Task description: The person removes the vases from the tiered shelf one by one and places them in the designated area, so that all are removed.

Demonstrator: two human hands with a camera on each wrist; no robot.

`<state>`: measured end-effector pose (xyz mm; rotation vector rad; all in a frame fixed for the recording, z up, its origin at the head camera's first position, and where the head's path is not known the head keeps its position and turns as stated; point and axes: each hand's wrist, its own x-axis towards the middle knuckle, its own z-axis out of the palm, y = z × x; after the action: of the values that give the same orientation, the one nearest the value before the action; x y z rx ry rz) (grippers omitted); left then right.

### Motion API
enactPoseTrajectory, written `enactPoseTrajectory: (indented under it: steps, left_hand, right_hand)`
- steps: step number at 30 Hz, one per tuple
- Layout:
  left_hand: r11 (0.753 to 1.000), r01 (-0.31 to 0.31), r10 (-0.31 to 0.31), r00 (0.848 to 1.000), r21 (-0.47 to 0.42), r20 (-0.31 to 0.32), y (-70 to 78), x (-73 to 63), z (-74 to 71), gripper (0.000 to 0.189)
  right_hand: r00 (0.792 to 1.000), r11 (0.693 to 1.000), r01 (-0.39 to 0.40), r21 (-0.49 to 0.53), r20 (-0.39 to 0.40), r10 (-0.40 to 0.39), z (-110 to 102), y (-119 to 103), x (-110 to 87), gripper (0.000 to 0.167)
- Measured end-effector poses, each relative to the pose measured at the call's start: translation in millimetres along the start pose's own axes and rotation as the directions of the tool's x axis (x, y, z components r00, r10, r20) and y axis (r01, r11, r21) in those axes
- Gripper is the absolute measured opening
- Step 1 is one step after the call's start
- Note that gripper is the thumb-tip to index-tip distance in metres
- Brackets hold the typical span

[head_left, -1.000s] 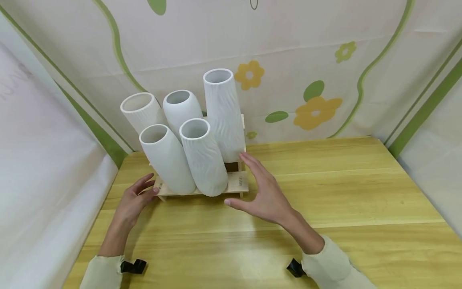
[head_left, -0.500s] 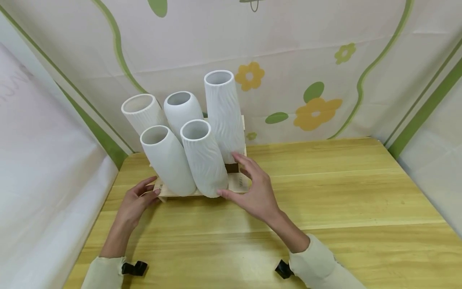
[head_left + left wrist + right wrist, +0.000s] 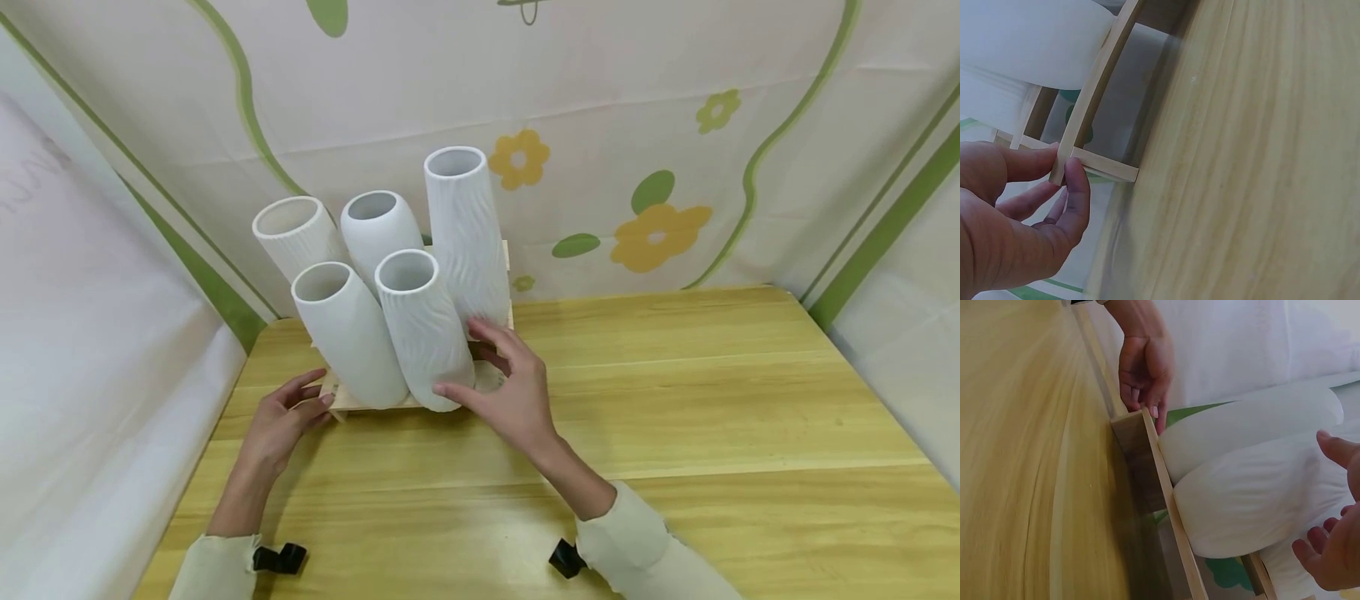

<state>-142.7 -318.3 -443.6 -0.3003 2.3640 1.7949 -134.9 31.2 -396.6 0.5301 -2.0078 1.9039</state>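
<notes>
Several white vases lean back on a two-tier pale wooden rack (image 3: 1092, 90). In the head view, a smooth vase (image 3: 348, 337) and a wavy-textured vase (image 3: 423, 333) stand on its lower tier. My left hand (image 3: 276, 425) pinches the left end of the front board between thumb and fingers, plain in the left wrist view. The right hand (image 3: 512, 398) is spread beside the lower part of the wavy vase, thumb in front and fingers on its right side. In the right wrist view, a gap shows between thumb and fingers; whether they touch the vase I cannot tell.
Behind, on the upper tier, stand a ribbed vase (image 3: 296, 233), a short round-shouldered vase (image 3: 378, 233) and a tall wavy vase (image 3: 465, 242). The rack sits on a wood-grain table (image 3: 675, 400), near the flowered cloth backdrop (image 3: 592, 167). A white cloth (image 3: 112, 358) hangs at the left.
My right hand has moved left from the rack's right end to the wavy front vase. The left hand has stayed on the rack, and the vases keep their places.
</notes>
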Motion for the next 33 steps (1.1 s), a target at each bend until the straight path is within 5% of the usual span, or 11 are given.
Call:
enactPoseTrajectory:
  steps: [12,21,33]
  left_hand:
    - [1.0,-0.003,0.003,1.0,-0.003,0.011,0.4,0.8,0.2,0.068]
    - [1.0,-0.01,0.01,1.0,-0.005,-0.004,1.1,4.1,-0.5,0.067]
    - [1.0,-0.007,0.007,1.0,-0.008,-0.003,-1.1,1.4,0.2,0.068]
  right_hand:
    - [0.989,0.999,0.036,0.0,-0.145,-0.036,26.6,5.9,-1.8,0.087]
    - [0.974,0.987,0.049,-0.153,-0.212,-0.081,42.5,6.3,-1.1,0.097]
    - [0.977,0.978,0.063,-0.196,-0.186,-0.101,40.1,9.4,-3.2,0.091]
